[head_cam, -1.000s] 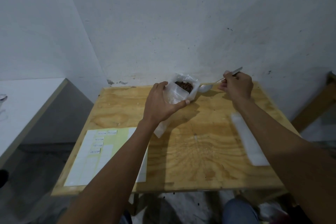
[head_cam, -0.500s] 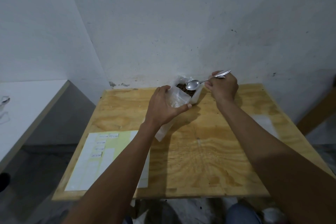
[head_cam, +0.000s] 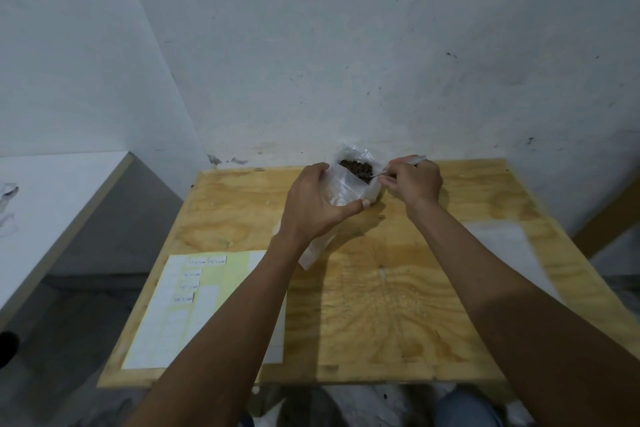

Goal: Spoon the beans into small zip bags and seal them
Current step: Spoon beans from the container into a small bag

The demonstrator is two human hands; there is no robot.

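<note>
A: What is the biggest thing before you?

B: The plywood desk (head_cam: 398,305), standing in the corner against a white wall (head_cam: 346,45). On its near left part lies a pale yellow sheet (head_cam: 221,291) with white labels, some with handwriting that is too small to read. On the right side of the desk is a clear flat plastic piece (head_cam: 512,253), partly behind your right arm.

A: And where are the beans?

B: The dark beans (head_cam: 356,168) sit in an open plastic bag (head_cam: 353,152) at the far edge of the desk, just beside the wall.

A: What are your hands doing?

B: Your left hand (head_cam: 315,204) is closed around a small clear zip bag (head_cam: 341,189) and holds it upright, touching the bag of beans. Your right hand (head_cam: 414,182) is clamped on a metal spoon (head_cam: 377,174). The bowl of the spoon is down among the beans; the handle end shows above your fingers.
</note>
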